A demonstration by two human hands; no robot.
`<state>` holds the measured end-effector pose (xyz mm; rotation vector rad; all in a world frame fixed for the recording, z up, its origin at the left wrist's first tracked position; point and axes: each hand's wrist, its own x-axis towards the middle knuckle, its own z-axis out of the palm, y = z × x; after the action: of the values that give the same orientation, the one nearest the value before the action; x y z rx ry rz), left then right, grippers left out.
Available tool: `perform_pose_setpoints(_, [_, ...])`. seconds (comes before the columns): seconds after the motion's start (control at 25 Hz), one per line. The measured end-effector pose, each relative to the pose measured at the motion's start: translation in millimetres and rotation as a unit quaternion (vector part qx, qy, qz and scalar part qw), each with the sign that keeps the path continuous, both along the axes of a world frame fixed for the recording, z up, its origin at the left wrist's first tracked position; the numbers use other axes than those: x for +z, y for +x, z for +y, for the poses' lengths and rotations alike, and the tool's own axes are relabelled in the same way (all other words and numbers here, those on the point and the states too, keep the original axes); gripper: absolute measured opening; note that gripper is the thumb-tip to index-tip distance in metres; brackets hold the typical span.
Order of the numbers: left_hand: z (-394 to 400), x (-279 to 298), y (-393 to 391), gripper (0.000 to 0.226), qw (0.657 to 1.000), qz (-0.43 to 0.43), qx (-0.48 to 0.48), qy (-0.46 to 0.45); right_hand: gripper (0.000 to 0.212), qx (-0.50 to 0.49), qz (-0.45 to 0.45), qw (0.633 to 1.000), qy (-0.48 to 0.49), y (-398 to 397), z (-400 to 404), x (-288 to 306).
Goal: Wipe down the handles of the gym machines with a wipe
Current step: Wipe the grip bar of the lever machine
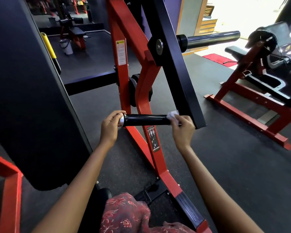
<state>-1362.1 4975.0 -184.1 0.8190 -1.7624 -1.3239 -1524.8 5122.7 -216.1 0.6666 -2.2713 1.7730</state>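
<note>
While the handle point(147, 119) lies crosswise, left hand point(109, 127) grips its end; right hand point(183, 127) pinches wipe point(172, 114).

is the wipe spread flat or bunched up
Bunched up: the wipe shows as a crumpled white wad pinched by the right hand against the handle.

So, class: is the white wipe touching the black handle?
Touching. The head view shows the right hand pressing the wipe against the handle's right end.

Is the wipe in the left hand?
No, the right hand holds the white wipe against the black handle, while the left hand grips its capped end.
</note>
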Motion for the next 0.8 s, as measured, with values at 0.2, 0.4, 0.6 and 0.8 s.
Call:
perform_pose_setpoints(0.2, [1, -1, 0, 0.025, 1.000, -0.009, -0.001, -0.002, 0.004, 0.053, 0.016, 0.998, -0.010, 50, -33, -14])
perform_pose_setpoints(0.4, [0, 1, 2, 0.025, 1.000, -0.012, -0.017, 0.000, 0.004, -0.071, -0.147, 0.982, -0.097, 16, -23, -23])
perform_pose_setpoints(0.6, [-1, 2, 5, 0.026, 0.999, -0.011, -0.038, 0.003, 0.012, 0.019, -0.108, 0.987, -0.120, 80, -55, -18])
perform_pose_setpoints(0.8, [2, 1, 3, 0.025, 1.000, 0.000, -0.026, 0.017, 0.017, -0.044, -0.243, 0.949, -0.195, 50, -42, -24])
